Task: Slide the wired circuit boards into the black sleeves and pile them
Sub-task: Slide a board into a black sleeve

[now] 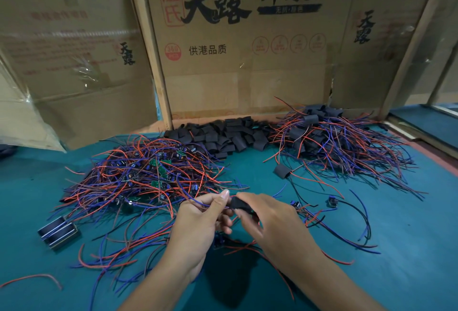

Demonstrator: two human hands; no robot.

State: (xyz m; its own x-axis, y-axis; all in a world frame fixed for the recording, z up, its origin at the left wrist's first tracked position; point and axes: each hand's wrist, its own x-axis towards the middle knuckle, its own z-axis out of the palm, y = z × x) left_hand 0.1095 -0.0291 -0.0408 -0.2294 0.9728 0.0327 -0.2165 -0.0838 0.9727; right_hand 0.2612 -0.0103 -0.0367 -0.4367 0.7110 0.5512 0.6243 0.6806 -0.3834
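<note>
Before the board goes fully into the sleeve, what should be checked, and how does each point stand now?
1. Right hand holds the black sleeve: ok.
2. Left hand pinches the wires near the sleeve mouth: ok.
3. Board lined up with the sleeve opening: cannot tell, fingers hide it.
4. Wires free of the loose pile on the left: cannot tell.
5. Finished pile at the far right has room for one more: ok.
6. Empty sleeves ready for the next board: ok.

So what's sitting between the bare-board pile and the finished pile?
A heap of empty sleeves along the cardboard wall, seen in the head view.
</note>
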